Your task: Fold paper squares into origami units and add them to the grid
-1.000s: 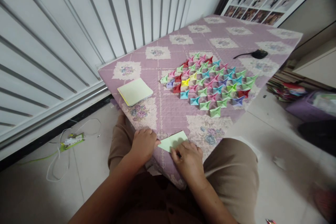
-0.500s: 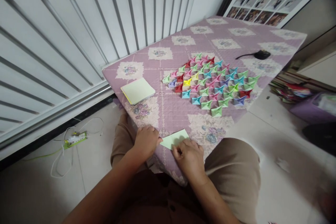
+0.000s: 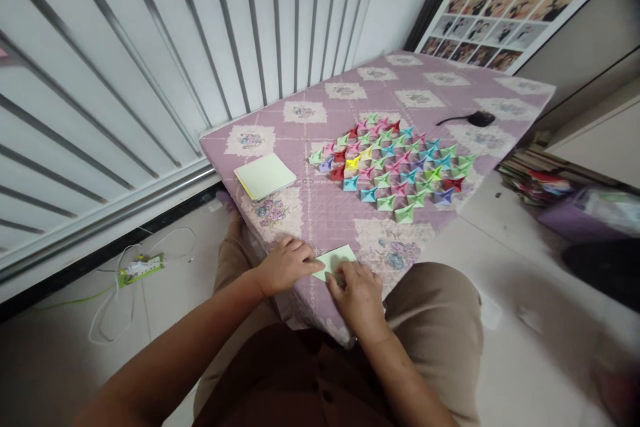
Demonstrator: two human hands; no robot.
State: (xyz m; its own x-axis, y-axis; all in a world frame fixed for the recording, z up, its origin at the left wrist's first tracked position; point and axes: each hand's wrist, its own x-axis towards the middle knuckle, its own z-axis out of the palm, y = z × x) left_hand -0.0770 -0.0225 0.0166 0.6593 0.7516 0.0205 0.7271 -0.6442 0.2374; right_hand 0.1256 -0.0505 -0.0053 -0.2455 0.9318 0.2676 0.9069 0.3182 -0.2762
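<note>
A pale green sheet of folding paper (image 3: 339, 257) lies at the near corner of the table, partly covered by my hands. My left hand (image 3: 286, 268) rests flat at its left end, fingers stretched out and the thumb on the paper's left corner. On the right side, my right hand (image 3: 359, 292) presses down with curled fingers and the thumb close to them, holding the paper against the cloth. Farther back stand rows of small folded paper pieces (image 3: 383, 180) in green, pink, red, blue and yellow. A stack of pale square paper (image 3: 266, 176) lies to the left.
A purple flowered cloth (image 3: 330, 213) covers the table. A black object with a thin tail (image 3: 481, 119) lies at the far right. White slatted railing (image 3: 200, 47) runs along the left. On the floor are a green power strip (image 3: 143, 269) and a purple bin (image 3: 570, 217).
My left hand has slid right over the paper's left corner, its thumb now stretched along it. My right hand stays on the paper. The camera view has tilted up slightly.
</note>
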